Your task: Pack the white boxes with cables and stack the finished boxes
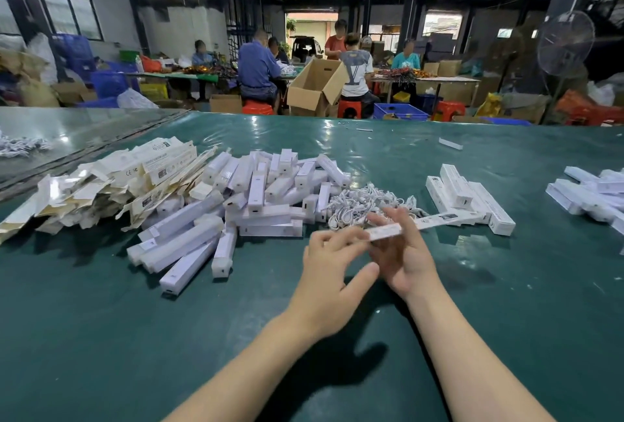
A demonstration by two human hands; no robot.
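While you are seemingly closing the white box (385, 231), you are holding it low over the surface (236, 337).
Your left hand (329, 274) is curling at its near end, grip lost in blur; your right hand (403, 261) is backing it with straight fingers. Be pressing its end square, then be aiming past the cables (364, 200) for the finished stack (469, 197).

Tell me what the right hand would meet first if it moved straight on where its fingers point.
The right hand points away and slightly left, with the white box across its fingers. It would probably meet the pile of white cables first, though depth is unclear.
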